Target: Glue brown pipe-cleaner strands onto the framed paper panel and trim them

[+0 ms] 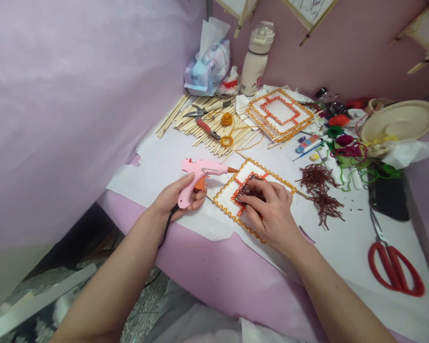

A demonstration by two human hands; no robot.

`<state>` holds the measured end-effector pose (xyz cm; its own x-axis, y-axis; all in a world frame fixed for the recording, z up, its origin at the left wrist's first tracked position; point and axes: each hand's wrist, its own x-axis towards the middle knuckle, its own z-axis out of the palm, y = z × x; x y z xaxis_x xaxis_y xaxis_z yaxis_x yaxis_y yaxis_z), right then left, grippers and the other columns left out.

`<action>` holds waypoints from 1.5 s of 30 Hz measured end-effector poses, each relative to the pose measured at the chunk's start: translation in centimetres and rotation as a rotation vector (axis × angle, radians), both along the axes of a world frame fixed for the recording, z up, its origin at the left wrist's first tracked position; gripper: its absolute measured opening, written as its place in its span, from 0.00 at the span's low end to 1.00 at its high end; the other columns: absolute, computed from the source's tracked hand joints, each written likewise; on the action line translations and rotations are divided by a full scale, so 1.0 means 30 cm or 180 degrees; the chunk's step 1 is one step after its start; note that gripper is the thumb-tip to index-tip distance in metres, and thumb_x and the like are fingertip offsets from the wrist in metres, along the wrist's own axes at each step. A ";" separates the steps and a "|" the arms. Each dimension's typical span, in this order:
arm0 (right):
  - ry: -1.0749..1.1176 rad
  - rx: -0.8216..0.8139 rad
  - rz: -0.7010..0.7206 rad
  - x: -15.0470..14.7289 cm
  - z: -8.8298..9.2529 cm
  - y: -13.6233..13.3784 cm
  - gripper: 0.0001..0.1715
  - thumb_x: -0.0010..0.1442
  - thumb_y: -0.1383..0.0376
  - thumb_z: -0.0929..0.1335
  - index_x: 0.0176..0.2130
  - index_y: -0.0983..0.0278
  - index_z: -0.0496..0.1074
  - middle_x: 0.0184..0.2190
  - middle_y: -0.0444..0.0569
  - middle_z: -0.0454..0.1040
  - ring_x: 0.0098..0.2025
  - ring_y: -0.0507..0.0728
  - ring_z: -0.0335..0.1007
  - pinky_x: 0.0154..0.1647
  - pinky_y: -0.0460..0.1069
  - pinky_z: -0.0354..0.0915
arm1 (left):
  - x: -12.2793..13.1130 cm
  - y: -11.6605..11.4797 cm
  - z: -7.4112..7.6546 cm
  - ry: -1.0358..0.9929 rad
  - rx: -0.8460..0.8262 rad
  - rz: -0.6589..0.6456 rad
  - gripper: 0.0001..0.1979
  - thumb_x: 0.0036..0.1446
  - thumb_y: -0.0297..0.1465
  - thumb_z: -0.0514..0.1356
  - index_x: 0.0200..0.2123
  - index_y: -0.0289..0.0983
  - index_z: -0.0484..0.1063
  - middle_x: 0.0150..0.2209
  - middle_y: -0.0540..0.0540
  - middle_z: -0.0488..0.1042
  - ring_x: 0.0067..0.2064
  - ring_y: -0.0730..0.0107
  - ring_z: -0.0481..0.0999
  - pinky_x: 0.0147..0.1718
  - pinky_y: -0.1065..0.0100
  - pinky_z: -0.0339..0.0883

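Observation:
My left hand is wrapped round the handle of a pink glue gun, its brown nozzle pointing right, close to a white panel. Wavy yellow yarn edges this panel, and an orange-red yarn rectangle lies inside it. Dark brown yarn strands fill much of the rectangle. Over them rests my right hand, fingers bent and fingertips on the strands; whether it pinches one is hidden. To its right lie two heaps of cut brown yarn.
Beyond the panel are thin wooden sticks, red-handled pruners and a second yarn-edged panel. Red scissors and a black phone lie right. A bottle and tissue pack stand by the wall.

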<state>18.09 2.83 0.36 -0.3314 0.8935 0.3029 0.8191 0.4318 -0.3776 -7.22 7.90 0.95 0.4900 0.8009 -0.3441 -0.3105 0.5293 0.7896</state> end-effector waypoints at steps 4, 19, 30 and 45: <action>-0.0076 -0.0101 0.0049 -0.006 -0.005 0.006 0.14 0.63 0.65 0.66 0.45 0.52 0.79 0.57 0.48 0.68 0.57 0.66 0.58 0.54 0.63 0.53 | -0.003 -0.001 -0.004 -0.0021 0.0015 0.0014 0.21 0.55 0.46 0.61 0.32 0.31 0.71 0.22 0.49 0.66 0.18 0.78 0.63 0.17 0.75 0.49; -0.0096 -0.0168 0.0068 -0.008 -0.003 0.007 0.14 0.63 0.65 0.66 0.45 0.52 0.79 0.59 0.47 0.67 0.58 0.66 0.56 0.55 0.64 0.53 | 0.003 -0.003 0.006 -0.0084 -0.0084 0.0051 0.22 0.51 0.47 0.65 0.31 0.31 0.71 0.23 0.49 0.67 0.19 0.79 0.64 0.17 0.77 0.53; -0.0047 -0.0184 0.0094 -0.009 -0.003 0.006 0.14 0.64 0.63 0.66 0.45 0.51 0.79 0.58 0.46 0.68 0.58 0.66 0.56 0.55 0.63 0.52 | -0.001 -0.001 -0.001 -0.0074 -0.0083 0.0064 0.21 0.51 0.46 0.65 0.31 0.31 0.72 0.23 0.49 0.66 0.19 0.79 0.63 0.16 0.77 0.53; 0.0292 0.0455 -0.0524 0.102 0.001 -0.017 0.15 0.67 0.63 0.63 0.50 0.59 0.74 0.53 0.47 0.75 0.54 0.62 0.62 0.54 0.60 0.51 | -0.008 -0.001 -0.010 -0.0240 -0.0030 0.0138 0.19 0.55 0.44 0.64 0.32 0.30 0.74 0.23 0.48 0.66 0.19 0.80 0.63 0.17 0.78 0.57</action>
<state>21.15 2.33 0.40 -0.1502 0.8791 0.4525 0.8480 0.3498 -0.3982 -7.47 7.88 0.66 0.4798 0.8188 -0.3152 -0.3917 0.5214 0.7581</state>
